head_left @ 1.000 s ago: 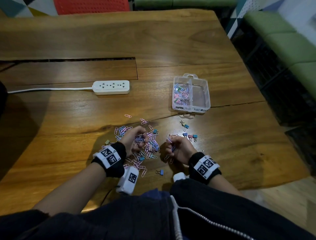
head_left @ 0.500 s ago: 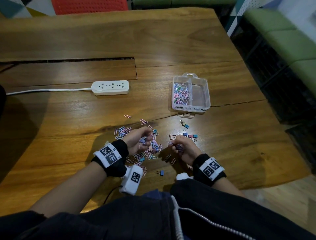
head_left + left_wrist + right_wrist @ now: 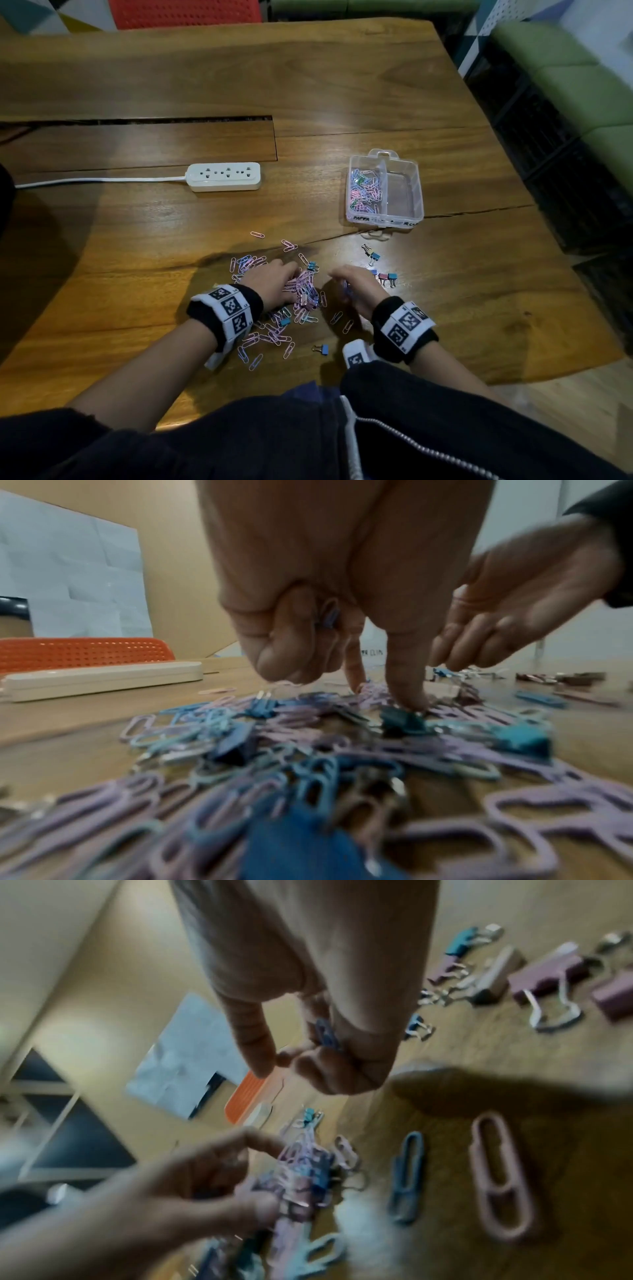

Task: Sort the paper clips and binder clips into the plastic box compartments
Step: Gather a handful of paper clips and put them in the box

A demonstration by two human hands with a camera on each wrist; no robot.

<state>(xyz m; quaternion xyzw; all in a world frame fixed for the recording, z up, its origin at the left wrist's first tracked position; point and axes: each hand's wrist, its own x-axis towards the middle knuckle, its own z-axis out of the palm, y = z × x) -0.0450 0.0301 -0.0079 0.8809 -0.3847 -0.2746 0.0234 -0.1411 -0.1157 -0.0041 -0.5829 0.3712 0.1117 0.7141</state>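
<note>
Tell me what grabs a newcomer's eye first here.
The heap of pastel paper clips in the middle of the wooden table, with the left hand on it and the right hand beside it. Farther back stands a clear plastic box, its left compartment holding clips.

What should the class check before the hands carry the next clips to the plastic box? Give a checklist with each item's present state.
1. Plastic box open, within view: ok.
2. Left compartment holds only paper clips: ok, as far as visible.
3. Right compartment free for binder clips: ok, looks empty.
4. Right hand holds clips: ok, blue paper clip in curled fingers.
5. Left hand has a grip: cannot tell; fingertips press the pile.
6. Pile sorted: not ok.
</note>
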